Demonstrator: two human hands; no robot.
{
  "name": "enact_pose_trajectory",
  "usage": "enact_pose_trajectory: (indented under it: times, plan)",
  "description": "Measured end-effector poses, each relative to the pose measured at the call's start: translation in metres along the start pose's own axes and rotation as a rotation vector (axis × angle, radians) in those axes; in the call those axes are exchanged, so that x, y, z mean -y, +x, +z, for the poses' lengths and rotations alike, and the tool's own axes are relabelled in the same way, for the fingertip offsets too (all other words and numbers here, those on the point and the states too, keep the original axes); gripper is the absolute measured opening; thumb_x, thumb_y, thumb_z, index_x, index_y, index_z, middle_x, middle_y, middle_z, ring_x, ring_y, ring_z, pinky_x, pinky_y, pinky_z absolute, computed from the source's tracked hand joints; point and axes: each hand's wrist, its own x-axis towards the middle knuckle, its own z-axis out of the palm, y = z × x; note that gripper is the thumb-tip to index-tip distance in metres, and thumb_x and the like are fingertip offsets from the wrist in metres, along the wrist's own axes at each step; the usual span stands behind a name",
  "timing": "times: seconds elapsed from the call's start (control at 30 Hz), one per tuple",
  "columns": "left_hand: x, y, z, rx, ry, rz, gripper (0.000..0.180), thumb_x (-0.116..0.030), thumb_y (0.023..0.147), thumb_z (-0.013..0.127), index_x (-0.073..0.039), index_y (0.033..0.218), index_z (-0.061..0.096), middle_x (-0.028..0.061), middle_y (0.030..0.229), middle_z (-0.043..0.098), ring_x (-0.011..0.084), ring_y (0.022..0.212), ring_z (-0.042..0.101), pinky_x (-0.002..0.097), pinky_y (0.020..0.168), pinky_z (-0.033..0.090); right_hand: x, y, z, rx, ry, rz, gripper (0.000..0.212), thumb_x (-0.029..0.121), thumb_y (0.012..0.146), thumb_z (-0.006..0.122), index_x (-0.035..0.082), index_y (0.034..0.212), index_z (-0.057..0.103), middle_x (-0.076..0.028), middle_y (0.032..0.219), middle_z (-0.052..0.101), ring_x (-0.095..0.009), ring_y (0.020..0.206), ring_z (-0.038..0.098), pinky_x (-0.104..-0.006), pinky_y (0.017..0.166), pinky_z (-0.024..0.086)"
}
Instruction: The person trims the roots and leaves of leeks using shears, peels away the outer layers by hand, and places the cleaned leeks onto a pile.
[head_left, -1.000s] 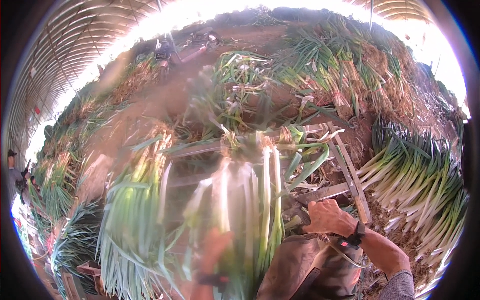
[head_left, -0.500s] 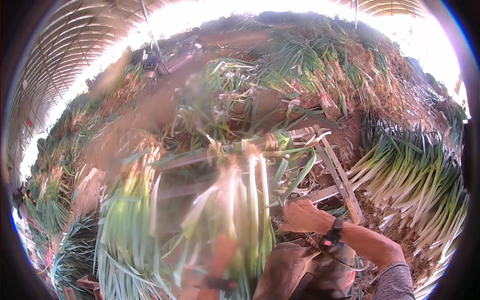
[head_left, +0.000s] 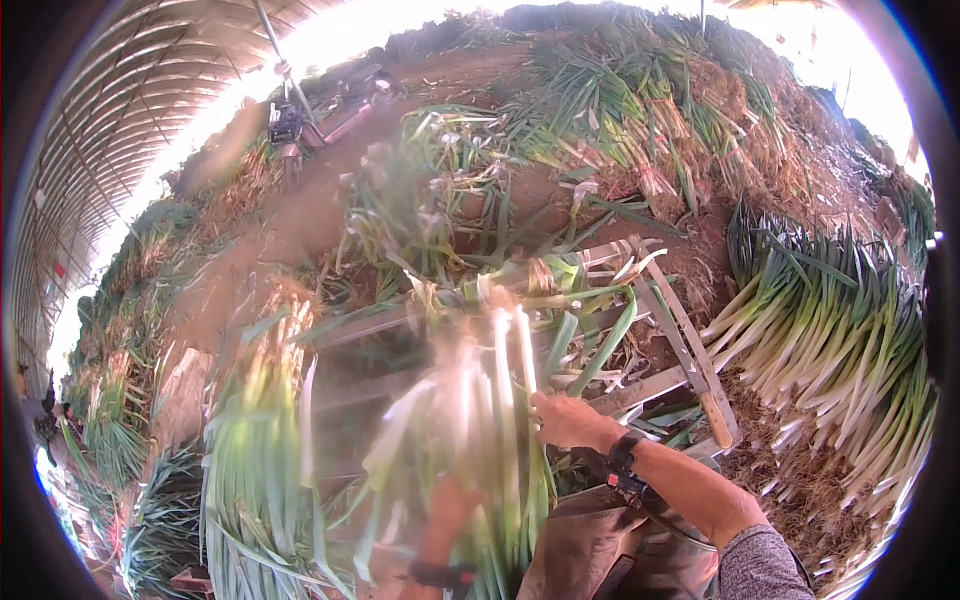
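Note:
Long leeks [head_left: 502, 390] with white stalks and green leaves lie across a wooden frame [head_left: 655, 385] in front of me. My right hand [head_left: 578, 420] is closed at the right edge of this bunch, its fingers against the outermost white stalk. My left hand [head_left: 455, 505] is low among the leaves, hazy behind a blur, so its fingers do not show clearly. Each wrist wears a dark band. Another leek bunch [head_left: 255, 430], with roots at the upper end, hangs just to the left.
Rows of leeks [head_left: 820, 350] lie on the right, roots toward me. Tied bundles [head_left: 650, 140] are piled at the back right. Loose leaves [head_left: 440, 190] litter the soil beyond the frame. A wheeled machine [head_left: 290, 130] stands far left under an arched roof [head_left: 130, 90].
My right hand has moved left and slightly up, from beside the leek bunch to the edge stalk. My left hand stays low among the leaves. The view has shifted slightly.

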Motion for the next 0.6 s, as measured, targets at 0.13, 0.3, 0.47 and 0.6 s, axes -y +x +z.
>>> enact_pose_trajectory:
  times: [0.13, 0.3, 0.47, 0.6]
  plan:
    - [0.016, 0.008, 0.01, 0.028, -0.078, -0.021, 0.047, -0.017, 0.073, 0.075, 0.002, 0.114, 0.063, 0.0144, 0.099, 0.071, 0.0206, 0.088, 0.067, 0.0326, 0.081, 0.053, -0.003, 0.008, -0.005, -0.009, -0.068, -0.057, 0.034, 0.014, 0.082, 0.059, 0.0, 0.112, 0.053, -0.027, 0.092, 0.064, -0.042, 0.092, 0.064, -0.0481, 0.081, 0.051]
    - [-0.018, -0.003, -0.004, -0.064, -0.087, 0.038, 0.046, -0.016, 0.072, 0.071, 0.002, 0.113, 0.063, 0.0123, 0.097, 0.07, 0.0192, 0.085, 0.065, 0.0313, 0.078, 0.053, -0.013, 0.025, -0.045, -0.394, 0.384, 0.292, 0.028, 0.013, 0.083, 0.059, -0.001, 0.106, 0.058, -0.025, 0.091, 0.066, -0.04, 0.093, 0.065, -0.0453, 0.082, 0.053]
    - [-0.023, -0.007, -0.015, 0.03, -0.179, -0.13, 0.044, -0.016, 0.072, 0.071, 0.002, 0.112, 0.065, 0.0093, 0.093, 0.069, 0.0184, 0.081, 0.063, 0.033, 0.073, 0.052, 0.014, 0.032, -0.028, -0.497, 0.131, 0.18, 0.034, 0.018, 0.083, 0.064, -0.001, 0.11, 0.058, -0.02, 0.09, 0.069, -0.036, 0.083, 0.068, -0.0402, 0.07, 0.057]
    - [-0.006, -0.009, -0.024, 0.034, -0.286, 0.061, 0.041, -0.015, 0.074, 0.075, 0.003, 0.109, 0.065, 0.0091, 0.092, 0.07, 0.0172, 0.079, 0.064, 0.032, 0.071, 0.053, 0.01, 0.032, 0.006, -0.279, 0.33, 0.2, 0.042, 0.02, 0.083, 0.063, -0.002, 0.117, 0.051, -0.03, 0.092, 0.066, -0.044, 0.083, 0.067, -0.0477, 0.074, 0.054]
